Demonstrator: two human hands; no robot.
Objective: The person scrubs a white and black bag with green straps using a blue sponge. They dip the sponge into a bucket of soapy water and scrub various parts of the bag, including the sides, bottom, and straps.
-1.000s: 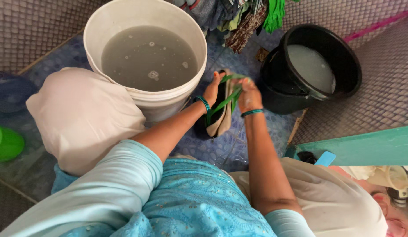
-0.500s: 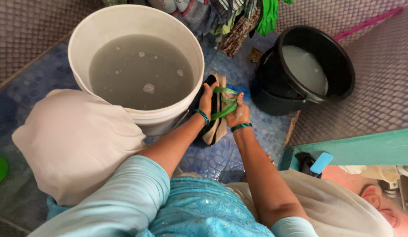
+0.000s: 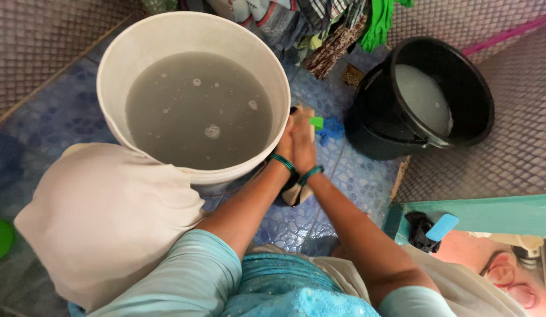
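Fingers (image 3: 301, 130) of my left hand (image 3: 286, 147) and right hand (image 3: 304, 149) now press together, clamping the sandal (image 3: 296, 191); its green strap (image 3: 315, 122) was spread a moment ago.

A light turquoise top is worn, with short sleeves ending above the elbows; the sleeve cloth is plain and smooth. The front of the garment is patterned in a brighter blue with small pale flecks. The forearms are left bare. A thin green bangle is worn on the wrist of the left hand (image 3: 286, 142), and a matching one on the wrist of the right hand (image 3: 304, 147). Pale cream cloth is draped over both knees.
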